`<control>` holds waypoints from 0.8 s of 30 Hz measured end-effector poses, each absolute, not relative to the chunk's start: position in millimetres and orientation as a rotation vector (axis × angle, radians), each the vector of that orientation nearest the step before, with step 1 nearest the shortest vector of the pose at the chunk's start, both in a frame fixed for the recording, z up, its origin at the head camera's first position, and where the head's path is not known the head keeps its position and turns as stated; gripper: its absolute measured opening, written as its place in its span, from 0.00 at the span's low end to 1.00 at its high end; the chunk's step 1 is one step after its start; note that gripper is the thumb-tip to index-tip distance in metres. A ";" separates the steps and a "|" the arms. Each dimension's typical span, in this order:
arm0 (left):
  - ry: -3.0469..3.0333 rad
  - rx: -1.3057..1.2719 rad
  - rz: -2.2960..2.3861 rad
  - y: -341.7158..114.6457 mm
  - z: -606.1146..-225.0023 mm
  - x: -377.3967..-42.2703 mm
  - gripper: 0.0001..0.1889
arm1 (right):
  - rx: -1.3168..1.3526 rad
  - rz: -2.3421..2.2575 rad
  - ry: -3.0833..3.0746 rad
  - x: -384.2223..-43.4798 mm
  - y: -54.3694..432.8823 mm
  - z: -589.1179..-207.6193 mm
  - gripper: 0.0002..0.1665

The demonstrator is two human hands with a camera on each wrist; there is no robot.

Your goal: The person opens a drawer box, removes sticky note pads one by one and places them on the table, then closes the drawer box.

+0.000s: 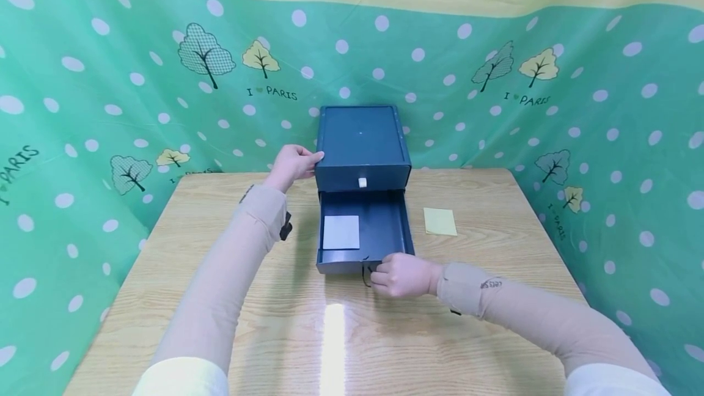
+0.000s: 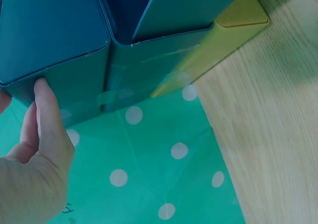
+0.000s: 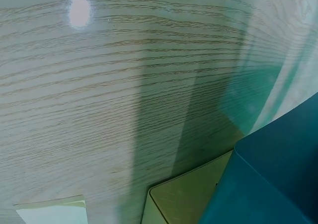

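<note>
A small dark blue drawer cabinet stands at the table's back, its upper drawer closed with a white knob. Below it, the lower drawer is pulled out, and a pale square paper note lies inside on the left. My left hand rests on the cabinet's upper left side; the left wrist view shows a fingertip pressed against the blue side wall. At the drawer's front, my right hand has curled fingers on a black cord loop. The right wrist view does not show that hand.
A yellow paper note lies on the wooden table right of the drawer. Beneath the blue drawers is a yellow bottom section. A green dotted curtain hangs behind the cabinet and along both sides.
</note>
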State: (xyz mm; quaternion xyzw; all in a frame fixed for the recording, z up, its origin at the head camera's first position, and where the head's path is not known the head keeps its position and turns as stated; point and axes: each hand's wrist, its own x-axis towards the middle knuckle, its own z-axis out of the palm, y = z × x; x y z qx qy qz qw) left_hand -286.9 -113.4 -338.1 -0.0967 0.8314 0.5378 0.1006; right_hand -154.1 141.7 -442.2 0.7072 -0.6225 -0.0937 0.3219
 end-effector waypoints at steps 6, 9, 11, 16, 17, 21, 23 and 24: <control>2.458 -0.293 1.576 -113.1 -337.9 -285.9 0.20 | 1.867 -0.279 -1.639 -153.6 141.1 -441.4 0.25; 2.459 -0.290 1.577 -113.3 -338.0 -286.1 0.20 | 1.864 -0.266 -1.623 -154.3 140.8 -441.2 0.28; 2.458 -0.289 1.577 -113.4 -337.9 -286.0 0.20 | 1.866 -0.251 -1.615 -154.9 140.9 -441.3 0.29; 2.458 -0.289 1.578 -113.2 -337.4 -285.4 0.19 | 1.879 -0.229 -1.611 -156.2 141.1 -440.1 0.26; 2.459 -0.289 1.578 -113.1 -337.3 -285.4 0.19 | 1.881 -0.221 -1.612 -156.5 141.0 -439.8 0.25; 2.462 -0.290 1.579 -113.0 -337.2 -285.5 0.19 | 1.882 -0.148 -1.614 -157.2 140.6 -437.6 0.19; 2.465 -0.290 1.575 -113.2 -337.2 -285.7 0.19 | 1.872 -0.087 -1.629 -157.3 139.4 -435.0 0.14; 2.465 -0.289 1.576 -113.3 -337.2 -286.0 0.19 | 1.864 -0.063 -1.636 -157.6 138.8 -433.3 0.13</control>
